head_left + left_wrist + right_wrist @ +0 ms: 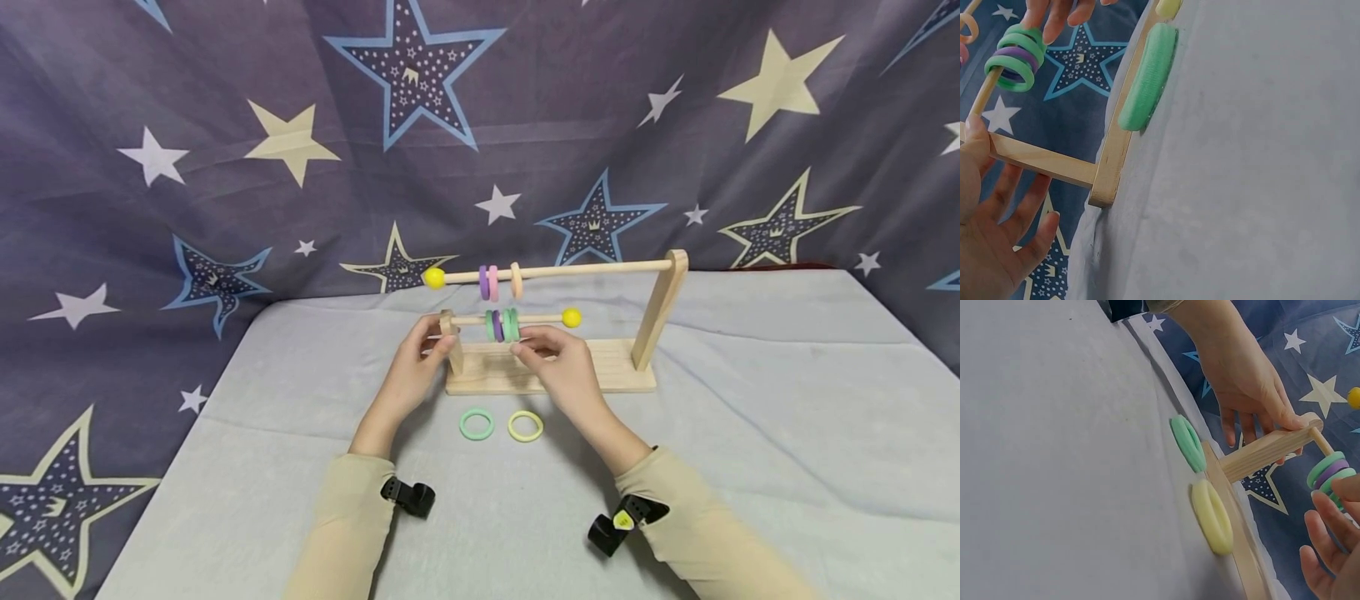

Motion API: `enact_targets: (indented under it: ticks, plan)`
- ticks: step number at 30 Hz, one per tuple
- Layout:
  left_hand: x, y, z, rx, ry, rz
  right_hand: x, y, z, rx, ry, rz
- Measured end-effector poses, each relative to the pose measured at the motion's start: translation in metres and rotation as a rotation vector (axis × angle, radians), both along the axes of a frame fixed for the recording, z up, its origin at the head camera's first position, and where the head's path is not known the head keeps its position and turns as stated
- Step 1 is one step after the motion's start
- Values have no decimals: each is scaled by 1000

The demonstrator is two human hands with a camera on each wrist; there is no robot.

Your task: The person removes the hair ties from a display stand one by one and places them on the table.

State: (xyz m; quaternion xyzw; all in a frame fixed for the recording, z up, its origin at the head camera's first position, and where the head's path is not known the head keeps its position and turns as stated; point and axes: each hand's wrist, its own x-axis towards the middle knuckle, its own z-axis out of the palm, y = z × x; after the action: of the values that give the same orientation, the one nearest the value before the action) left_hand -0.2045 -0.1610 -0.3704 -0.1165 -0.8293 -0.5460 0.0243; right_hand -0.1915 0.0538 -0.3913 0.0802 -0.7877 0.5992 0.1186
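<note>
A wooden rack (543,379) has two rods. My left hand (411,360) grips the top of its short left post (1266,453), thumb on one side and fingers on the other. On the lower rod sit several green rings (1013,72) with a purple ring (497,326) among them. My right hand (561,360) pinches the rightmost green ring (513,325) on that rod between thumb and fingers. In the right wrist view, part of the right hand (1335,550) is cut off by the frame's edge.
The upper rod (592,268) carries purple, pink and peach rings (517,282), and each rod ends in a yellow ball (572,317). A loose green ring (477,424) and a yellow ring (526,426) lie before the base on the grey cloth (750,467). A star-patterned curtain (585,75) hangs behind.
</note>
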Motion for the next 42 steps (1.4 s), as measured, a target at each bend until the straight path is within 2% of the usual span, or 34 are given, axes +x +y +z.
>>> enact_targets:
  ticks: [2, 16, 19, 26, 27, 42]
  plan:
    - [4, 2, 6, -5, 6, -6, 1, -1, 0, -12, 3, -1]
    - [10, 4, 14, 2, -5, -7, 4, 0, 2, -21, 0, -43]
    - [7, 3, 10, -5, -6, -8, 4, 1, 4, -13, 7, -56]
    - [-13, -5, -20, 8, 0, 4, 6, 5, 8, -3, 17, -79]
    - [-13, -6, -21, 9, 4, 3, 6, 6, 8, -3, 19, -81]
    - [-14, -7, -24, -1, 20, 4, 8, 18, 10, 35, 25, -113]
